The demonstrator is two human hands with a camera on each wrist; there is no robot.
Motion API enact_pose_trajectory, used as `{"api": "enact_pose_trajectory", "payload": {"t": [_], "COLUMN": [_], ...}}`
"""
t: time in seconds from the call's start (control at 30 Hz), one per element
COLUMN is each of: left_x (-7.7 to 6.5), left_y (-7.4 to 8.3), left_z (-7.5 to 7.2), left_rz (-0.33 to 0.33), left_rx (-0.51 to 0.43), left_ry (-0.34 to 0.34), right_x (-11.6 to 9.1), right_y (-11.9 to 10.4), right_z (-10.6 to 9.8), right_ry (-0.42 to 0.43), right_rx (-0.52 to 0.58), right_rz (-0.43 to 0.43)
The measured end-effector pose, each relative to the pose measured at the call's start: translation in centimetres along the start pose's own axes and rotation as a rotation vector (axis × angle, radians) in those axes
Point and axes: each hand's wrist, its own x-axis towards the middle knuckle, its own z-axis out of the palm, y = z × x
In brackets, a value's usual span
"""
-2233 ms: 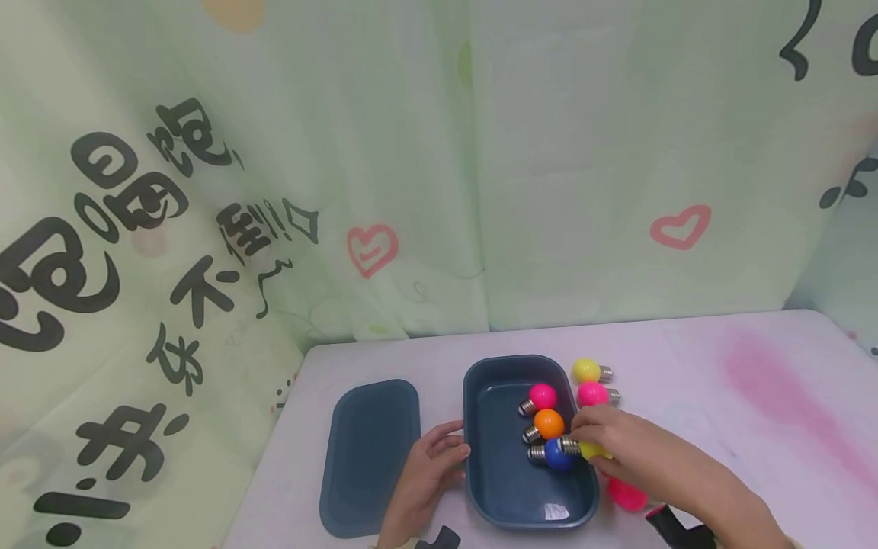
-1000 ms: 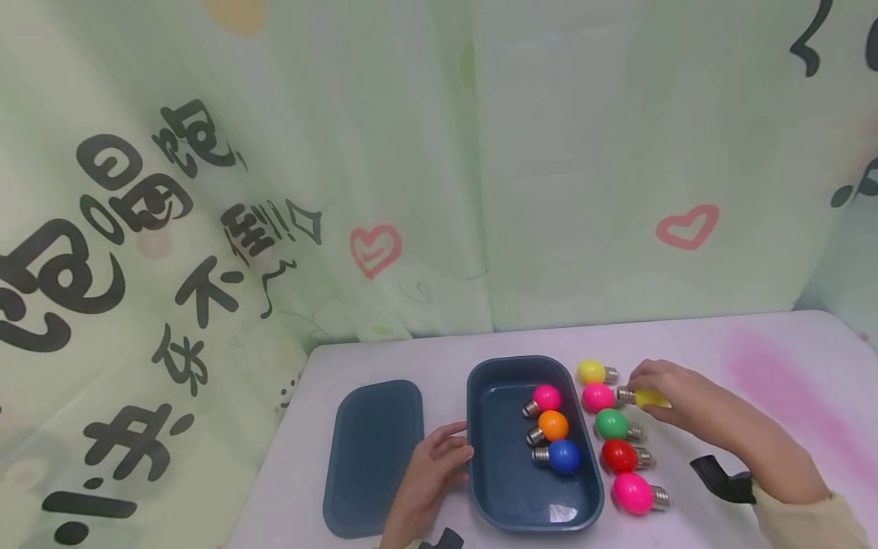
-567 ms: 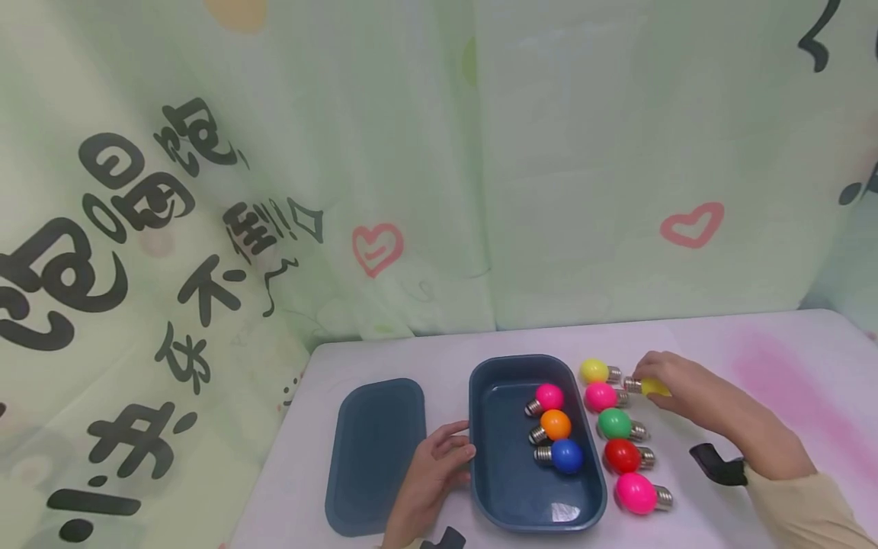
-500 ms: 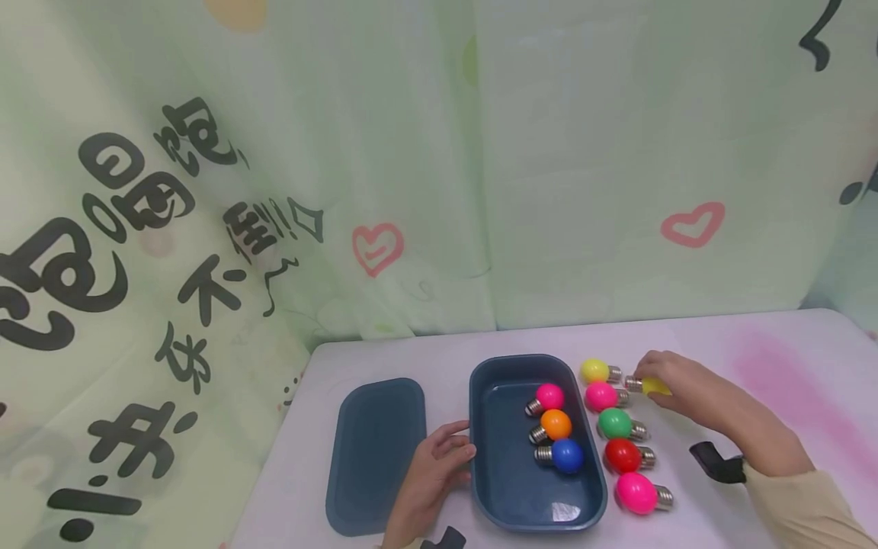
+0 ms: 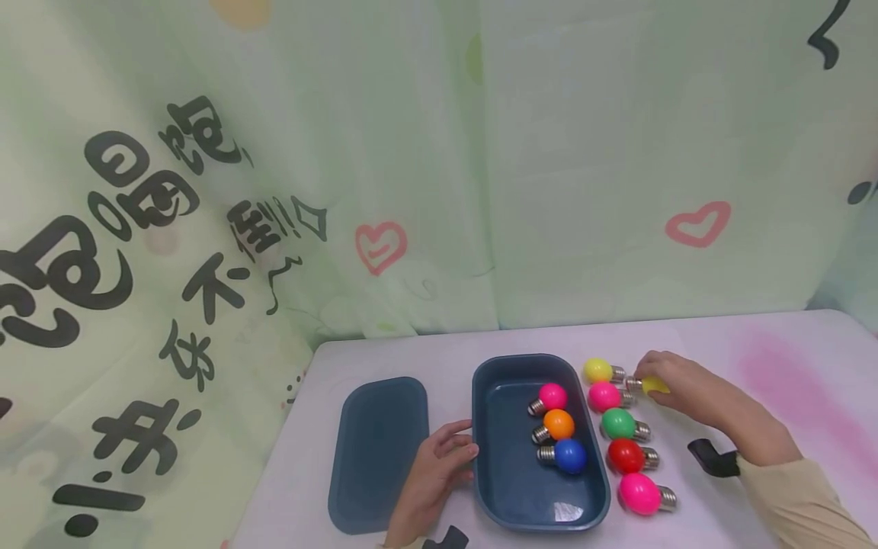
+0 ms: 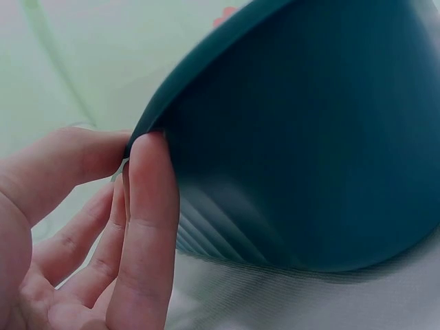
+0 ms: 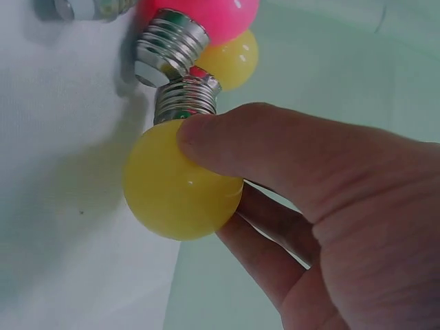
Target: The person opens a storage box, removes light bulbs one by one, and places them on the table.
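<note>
My right hand (image 5: 682,385) pinches a yellow light bulb (image 7: 172,189) by its round globe, just right of a row of bulbs. Its metal screw base points left, overlapping the base of a pink bulb (image 5: 604,396) in the right wrist view. That row also has a yellow bulb (image 5: 597,370), a green bulb (image 5: 618,423), a red bulb (image 5: 626,455) and a nearer pink bulb (image 5: 639,494). My left hand (image 5: 434,476) holds the left rim of a dark blue box (image 5: 482,488) between thumb and finger. Inside lie a pink bulb (image 5: 552,396), an orange bulb (image 5: 559,424) and a blue bulb (image 5: 571,456).
Left of the box, a flat dark blue lid (image 5: 377,450) lies on the pale tablecloth (image 5: 741,503), partly behind my left hand. A printed green curtain (image 5: 583,191) hangs along the table's back edge and left side.
My right hand has carried the yellow bulb from over the box's right edge to the far side of the bulb row, then stayed nearly still. The left hand stays at the box.
</note>
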Motion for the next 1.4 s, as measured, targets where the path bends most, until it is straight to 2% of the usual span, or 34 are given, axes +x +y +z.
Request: {"api": "enact_pose_trajectory", "payload": {"t": [0.53, 0.87, 1.07, 1.4], "left_x": [0.0, 0.2, 0.3, 0.3], "left_y": [0.0, -0.2, -0.1, -0.4], "left_z": [0.2, 0.0, -0.2, -0.2], "left_rz": [-0.014, -0.002, -0.006, -0.001], "left_rx": [0.007, -0.001, 0.0, 0.009], "left_ry": [0.016, -0.003, -0.002, -0.003], "right_x": [0.2, -0.1, -0.5, -1.0], "right_y": [0.9, 0.5, -0.5, -4.0], "right_z": [0.8, 0.8, 0.7, 0.3], "right_ry": [-0.022, 0.053, 0.085, 0.103], "right_rx": [0.018, 0.034, 0.042, 0.062], "right_rz": [0.047, 0.02, 0.02, -0.021]}}
